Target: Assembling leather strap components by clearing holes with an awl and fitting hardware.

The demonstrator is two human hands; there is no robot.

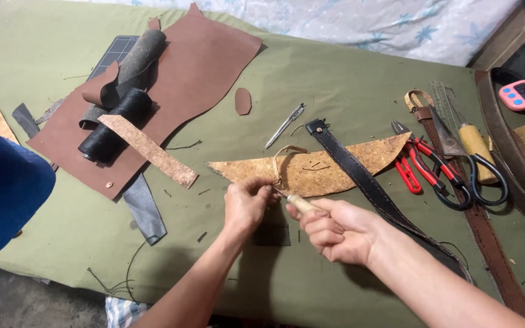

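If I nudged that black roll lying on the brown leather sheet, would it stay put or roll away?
The black roll is a cylinder lying on its side, so it would probably roll. The cork strip lying across it and the brown leather sheet under it might slow it. It looks tightly wound, so likely firm rather than floppy.

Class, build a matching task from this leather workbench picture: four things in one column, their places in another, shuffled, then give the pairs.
1 black thread spool
2 pink timer
3 silver pen
4 wooden-handled awl

A in the right hand
B on the brown leather sheet
C far right table edge
D on green cloth, above the cork piece

Pairs: 1-B, 2-C, 3-D, 4-A
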